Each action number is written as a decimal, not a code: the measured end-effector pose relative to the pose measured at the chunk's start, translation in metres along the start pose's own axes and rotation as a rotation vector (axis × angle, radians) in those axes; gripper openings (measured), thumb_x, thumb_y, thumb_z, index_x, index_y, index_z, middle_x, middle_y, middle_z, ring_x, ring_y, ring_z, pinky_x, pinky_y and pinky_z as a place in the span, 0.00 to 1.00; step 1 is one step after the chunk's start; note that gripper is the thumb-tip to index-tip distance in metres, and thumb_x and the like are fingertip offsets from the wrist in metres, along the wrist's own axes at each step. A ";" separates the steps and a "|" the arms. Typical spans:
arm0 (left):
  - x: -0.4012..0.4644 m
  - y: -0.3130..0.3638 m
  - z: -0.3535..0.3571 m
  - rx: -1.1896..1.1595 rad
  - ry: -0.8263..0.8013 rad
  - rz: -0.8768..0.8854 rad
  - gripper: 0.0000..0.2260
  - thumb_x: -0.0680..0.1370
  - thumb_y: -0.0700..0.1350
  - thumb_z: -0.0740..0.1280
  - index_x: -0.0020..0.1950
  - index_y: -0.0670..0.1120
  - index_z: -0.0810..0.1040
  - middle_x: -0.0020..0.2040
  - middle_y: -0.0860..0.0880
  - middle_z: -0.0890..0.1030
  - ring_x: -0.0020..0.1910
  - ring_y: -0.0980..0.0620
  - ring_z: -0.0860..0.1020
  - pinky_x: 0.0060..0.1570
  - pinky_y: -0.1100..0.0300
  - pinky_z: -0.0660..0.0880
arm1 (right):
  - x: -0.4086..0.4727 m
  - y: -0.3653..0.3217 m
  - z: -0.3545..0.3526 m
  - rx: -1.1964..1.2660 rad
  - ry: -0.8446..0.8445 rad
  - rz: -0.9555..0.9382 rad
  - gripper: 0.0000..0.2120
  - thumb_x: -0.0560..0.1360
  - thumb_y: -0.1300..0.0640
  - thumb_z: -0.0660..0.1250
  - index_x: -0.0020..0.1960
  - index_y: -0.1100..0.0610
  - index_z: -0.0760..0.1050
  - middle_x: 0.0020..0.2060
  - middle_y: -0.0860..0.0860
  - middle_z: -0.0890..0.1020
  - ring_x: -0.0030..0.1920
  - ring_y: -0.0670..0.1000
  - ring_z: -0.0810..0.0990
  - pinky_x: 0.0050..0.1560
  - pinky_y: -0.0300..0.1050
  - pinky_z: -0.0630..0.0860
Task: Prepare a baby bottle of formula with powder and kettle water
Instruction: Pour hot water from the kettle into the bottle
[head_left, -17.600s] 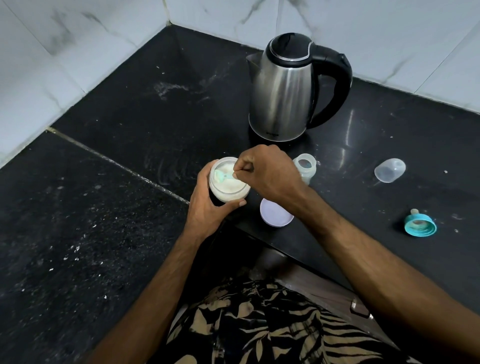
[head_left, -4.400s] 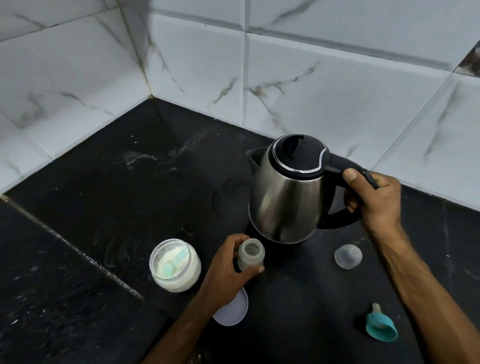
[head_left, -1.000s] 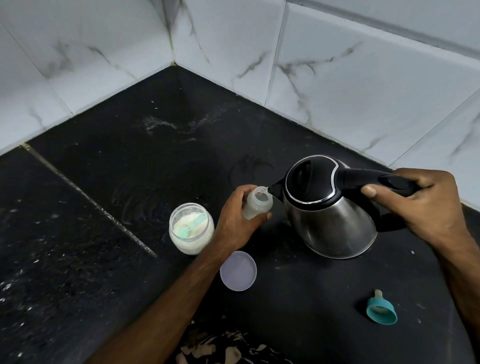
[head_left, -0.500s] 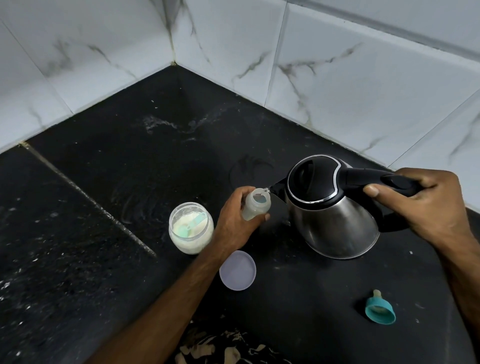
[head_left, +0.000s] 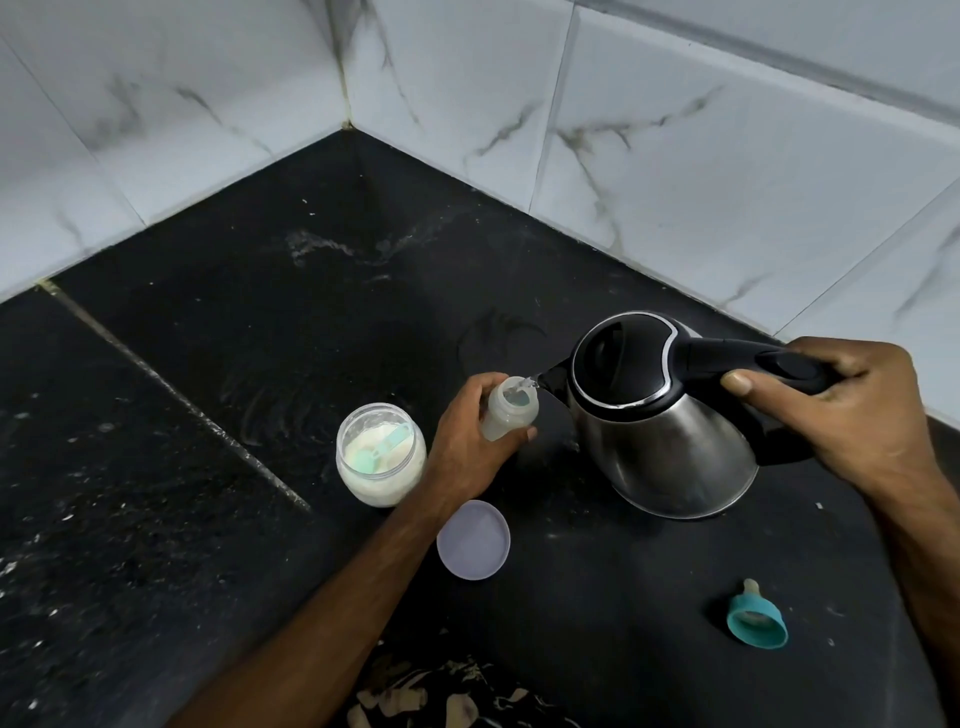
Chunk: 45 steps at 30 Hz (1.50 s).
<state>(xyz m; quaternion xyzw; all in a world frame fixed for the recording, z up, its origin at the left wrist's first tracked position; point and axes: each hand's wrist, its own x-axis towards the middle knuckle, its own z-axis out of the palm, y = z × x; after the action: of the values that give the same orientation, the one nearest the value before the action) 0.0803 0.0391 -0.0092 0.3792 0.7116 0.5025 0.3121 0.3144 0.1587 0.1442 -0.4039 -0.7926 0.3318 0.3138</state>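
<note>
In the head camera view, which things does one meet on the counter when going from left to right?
Powder jar → left hand holding the baby bottle → kettle → right hand on its handle. The lid and teal nipple ring lie nearer, left out.

The kettle (head_left: 660, 415) has tipped further toward the baby bottle (head_left: 506, 413) — its spout now meets the open mouth, and a thin stream of water (head_left: 525, 383) has started running in.
</note>
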 end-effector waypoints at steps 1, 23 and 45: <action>0.000 0.000 0.000 0.001 -0.001 -0.001 0.26 0.71 0.45 0.77 0.65 0.50 0.71 0.61 0.53 0.78 0.60 0.53 0.77 0.63 0.55 0.74 | 0.000 0.001 0.000 -0.010 0.000 -0.005 0.22 0.61 0.32 0.73 0.32 0.50 0.75 0.22 0.46 0.68 0.24 0.42 0.64 0.24 0.32 0.59; 0.002 -0.008 0.002 0.034 -0.012 -0.007 0.26 0.71 0.46 0.77 0.66 0.51 0.70 0.62 0.55 0.77 0.59 0.56 0.75 0.59 0.66 0.72 | -0.001 -0.004 -0.003 -0.006 0.008 -0.020 0.16 0.62 0.36 0.73 0.30 0.47 0.76 0.21 0.45 0.69 0.24 0.42 0.64 0.24 0.32 0.59; 0.004 -0.006 0.001 0.040 -0.013 -0.010 0.27 0.71 0.45 0.77 0.66 0.50 0.71 0.63 0.52 0.77 0.61 0.53 0.76 0.63 0.59 0.73 | -0.001 -0.007 -0.002 -0.020 0.012 -0.007 0.15 0.62 0.35 0.73 0.30 0.44 0.76 0.21 0.45 0.70 0.23 0.42 0.65 0.23 0.32 0.60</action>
<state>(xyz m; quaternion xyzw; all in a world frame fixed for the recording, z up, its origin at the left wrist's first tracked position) 0.0776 0.0414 -0.0152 0.3851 0.7215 0.4841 0.3112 0.3128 0.1554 0.1505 -0.4064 -0.7955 0.3203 0.3155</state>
